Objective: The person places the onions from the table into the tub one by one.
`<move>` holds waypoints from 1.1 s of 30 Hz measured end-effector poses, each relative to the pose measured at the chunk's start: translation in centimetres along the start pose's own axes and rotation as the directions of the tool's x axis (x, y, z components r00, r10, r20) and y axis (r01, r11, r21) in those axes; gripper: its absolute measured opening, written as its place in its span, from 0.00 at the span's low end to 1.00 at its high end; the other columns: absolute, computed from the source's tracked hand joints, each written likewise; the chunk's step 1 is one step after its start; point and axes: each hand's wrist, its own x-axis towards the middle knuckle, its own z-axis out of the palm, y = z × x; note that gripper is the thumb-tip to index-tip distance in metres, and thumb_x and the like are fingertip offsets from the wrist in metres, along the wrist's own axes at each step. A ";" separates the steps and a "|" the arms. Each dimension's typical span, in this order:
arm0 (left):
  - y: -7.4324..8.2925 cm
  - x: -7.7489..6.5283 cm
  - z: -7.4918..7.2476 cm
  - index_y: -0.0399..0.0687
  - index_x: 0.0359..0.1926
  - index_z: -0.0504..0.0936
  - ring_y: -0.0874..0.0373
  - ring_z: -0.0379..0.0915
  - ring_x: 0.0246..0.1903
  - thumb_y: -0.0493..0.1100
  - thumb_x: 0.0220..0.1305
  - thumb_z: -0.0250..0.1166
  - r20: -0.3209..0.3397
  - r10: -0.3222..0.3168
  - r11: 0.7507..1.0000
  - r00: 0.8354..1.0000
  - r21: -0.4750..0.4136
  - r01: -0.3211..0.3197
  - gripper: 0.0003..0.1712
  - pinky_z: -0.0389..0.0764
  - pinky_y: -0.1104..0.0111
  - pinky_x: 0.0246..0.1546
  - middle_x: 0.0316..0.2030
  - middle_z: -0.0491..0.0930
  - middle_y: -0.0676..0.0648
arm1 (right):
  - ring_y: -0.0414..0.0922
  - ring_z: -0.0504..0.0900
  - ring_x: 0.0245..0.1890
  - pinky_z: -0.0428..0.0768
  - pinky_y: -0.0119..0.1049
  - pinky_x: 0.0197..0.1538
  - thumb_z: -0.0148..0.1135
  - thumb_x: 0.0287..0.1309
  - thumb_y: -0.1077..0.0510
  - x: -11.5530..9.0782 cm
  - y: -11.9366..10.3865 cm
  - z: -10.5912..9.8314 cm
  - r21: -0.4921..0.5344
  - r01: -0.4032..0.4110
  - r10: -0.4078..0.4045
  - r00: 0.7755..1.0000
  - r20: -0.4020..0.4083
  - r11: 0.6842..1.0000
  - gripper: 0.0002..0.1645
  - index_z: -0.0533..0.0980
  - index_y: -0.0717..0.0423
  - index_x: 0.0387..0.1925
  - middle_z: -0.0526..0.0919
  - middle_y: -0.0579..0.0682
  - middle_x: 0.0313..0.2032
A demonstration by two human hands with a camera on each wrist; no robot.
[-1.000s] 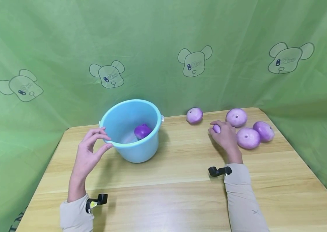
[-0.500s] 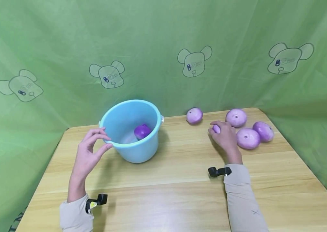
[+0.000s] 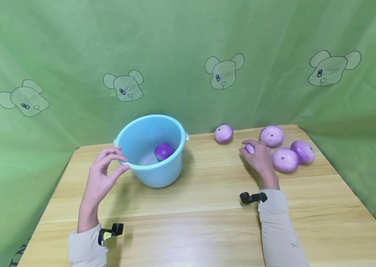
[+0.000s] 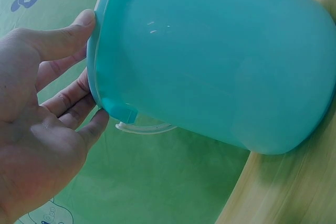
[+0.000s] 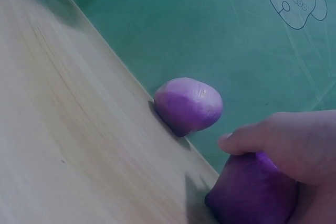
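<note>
A light blue bucket stands on the table with one purple onion inside it. My left hand pinches the near left part of its rim; in the left wrist view the thumb is at the rim, with the other fingers along its edge. On the right, my right hand grips another purple onion low at the tabletop, its palm-side part covered by the hand. Close beside this hand lie three more onions, including a pale one and one behind.
A single onion lies at the table's back edge between bucket and right hand. The third of the right-hand group sits farthest right. A green curtain hangs behind the wooden table.
</note>
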 end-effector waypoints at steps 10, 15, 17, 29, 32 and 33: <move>-0.1 0.7 0.8 0.36 0.40 0.85 0.43 0.65 0.69 0.24 0.59 0.71 0.013 0.019 1.000 1.000 -0.006 -0.019 0.10 0.60 0.59 0.77 0.51 0.74 0.34 | 0.70 0.69 0.65 0.65 0.72 0.68 0.62 0.71 0.50 0.0 0.1 -1.7 0.043 -0.045 0.044 0.998 0.040 0.998 0.27 0.75 0.58 0.66 0.71 0.71 0.65; 0.0 0.5 0.5 0.35 0.41 0.85 0.45 0.65 0.69 0.25 0.59 0.72 0.018 0.008 1.000 1.000 0.010 -0.008 0.10 0.60 0.59 0.77 0.52 0.74 0.37 | 0.70 0.70 0.64 0.67 0.71 0.67 0.63 0.70 0.53 -0.2 -0.7 -1.8 0.049 -0.019 0.017 0.999 0.040 0.999 0.27 0.74 0.61 0.65 0.72 0.71 0.64; 0.1 0.2 0.1 0.34 0.41 0.85 0.46 0.66 0.69 0.24 0.59 0.72 0.014 0.002 1.000 1.000 0.018 -0.002 0.10 0.60 0.60 0.77 0.52 0.74 0.37 | 0.70 0.69 0.65 0.65 0.71 0.68 0.64 0.70 0.53 -0.2 -1.2 -1.5 0.055 -0.018 0.016 0.999 0.044 0.998 0.27 0.74 0.61 0.65 0.72 0.71 0.65; 0.0 0.1 -0.2 0.34 0.41 0.85 0.46 0.65 0.69 0.23 0.58 0.71 0.001 0.007 1.000 1.000 0.010 -0.007 0.10 0.60 0.61 0.77 0.52 0.74 0.36 | 0.67 0.66 0.69 0.62 0.69 0.71 0.65 0.69 0.51 -0.1 -3.5 -1.5 0.068 -0.015 0.012 0.999 0.042 0.998 0.29 0.74 0.55 0.67 0.69 0.67 0.68; 0.1 0.1 -0.2 0.34 0.41 0.85 0.48 0.66 0.69 0.24 0.58 0.72 -0.003 0.002 1.000 1.000 0.014 -0.002 0.10 0.61 0.61 0.77 0.52 0.75 0.43 | 0.66 0.66 0.68 0.63 0.70 0.71 0.66 0.69 0.51 0.0 -4.0 -1.6 0.065 -0.011 0.008 0.999 0.041 0.998 0.28 0.75 0.54 0.67 0.70 0.66 0.68; 0.2 0.1 -0.2 0.33 0.41 0.85 0.48 0.66 0.69 0.24 0.58 0.72 -0.003 0.001 1.000 1.000 0.015 -0.001 0.10 0.60 0.61 0.77 0.52 0.75 0.45 | 0.66 0.67 0.68 0.64 0.70 0.70 0.66 0.69 0.51 -0.1 -4.1 -1.6 0.062 -0.008 0.006 0.999 0.039 0.998 0.28 0.75 0.54 0.67 0.70 0.67 0.68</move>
